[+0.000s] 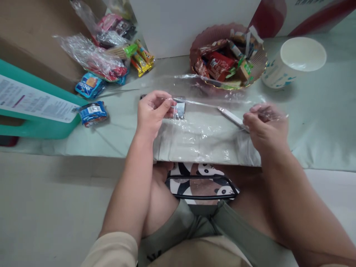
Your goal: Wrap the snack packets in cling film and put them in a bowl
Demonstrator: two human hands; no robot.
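A clear plastic bag (194,139) is stretched between both hands above the near edge of the table. My left hand (155,111) pinches its upper edge between thumb and fingers. My right hand (268,124) is closed around the other end; its fingertips are slightly blurred. Behind the bag lies a flat dark-edged item (180,109), partly covered by my left hand. A slim whitish stick-like tool (232,118) lies slanted beside my right hand, which hides its near end. I cannot tell what kind of tool it is.
Beyond the bag stand a pink scalloped bowl (194,55) of wrapped snacks and a white paper cup (294,63). At left are bagged snacks (102,55), a blue snack packet (93,113) and a green jug (36,100). A white box (180,26) stands behind.
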